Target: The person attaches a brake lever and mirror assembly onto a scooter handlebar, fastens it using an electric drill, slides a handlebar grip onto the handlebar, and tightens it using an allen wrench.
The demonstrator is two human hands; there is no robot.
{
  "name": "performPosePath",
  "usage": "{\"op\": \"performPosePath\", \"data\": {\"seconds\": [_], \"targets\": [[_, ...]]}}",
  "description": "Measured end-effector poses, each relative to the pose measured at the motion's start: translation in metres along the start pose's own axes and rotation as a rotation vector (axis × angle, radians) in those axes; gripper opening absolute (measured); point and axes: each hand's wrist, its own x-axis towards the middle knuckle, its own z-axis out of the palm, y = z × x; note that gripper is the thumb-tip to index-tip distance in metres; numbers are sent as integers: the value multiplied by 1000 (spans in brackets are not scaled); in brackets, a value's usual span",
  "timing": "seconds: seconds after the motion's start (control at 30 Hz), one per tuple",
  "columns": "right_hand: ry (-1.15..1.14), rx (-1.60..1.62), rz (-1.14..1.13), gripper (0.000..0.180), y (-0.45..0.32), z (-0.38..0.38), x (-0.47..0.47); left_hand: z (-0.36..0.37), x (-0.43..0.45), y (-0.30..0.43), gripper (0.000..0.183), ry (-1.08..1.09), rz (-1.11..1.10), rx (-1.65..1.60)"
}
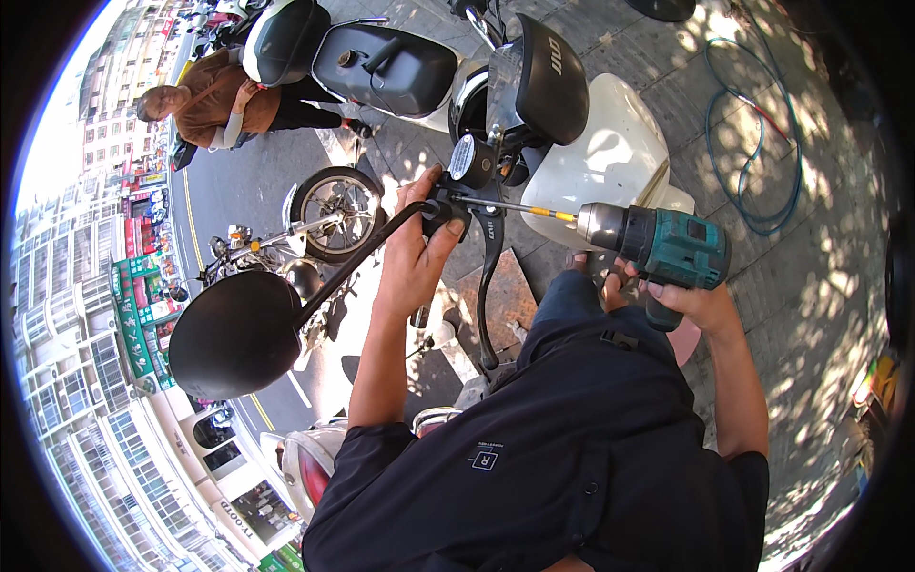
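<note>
My left hand [411, 268] grips a brake master cylinder clamp [447, 214], with the thumb and fingers around it. A round fluid reservoir [472, 161] sits just above, and a curved black brake lever [492, 286] extends down from the assembly. From the same clamp a black stalk [357, 261] runs to a rearview mirror [232, 336], its dark back towards me. My right hand [675, 297] holds a teal cordless drill [686, 247] by its handle. The drill's long driver bit [550, 212], banded yellow, reaches to the clamp; the exact contact at its tip is too small to tell.
A white scooter [600, 157] with a black seat [386, 68] stands ahead. A person in a brown shirt [221, 100] is beside its rear box [286, 39]. A parked motorcycle [336, 214] is at left. A coiled hose [715, 171] lies on the paving at right.
</note>
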Motion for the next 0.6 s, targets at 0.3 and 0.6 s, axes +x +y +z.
{"op": "performPosePath", "data": {"seconds": [0.3, 0.6], "targets": [[-6, 33, 12, 44, -4, 0, 1, 1, 2, -5, 59, 19, 61, 32], [-7, 74, -4, 42, -1, 3, 5, 2, 1, -2, 59, 25, 51, -12]]}}
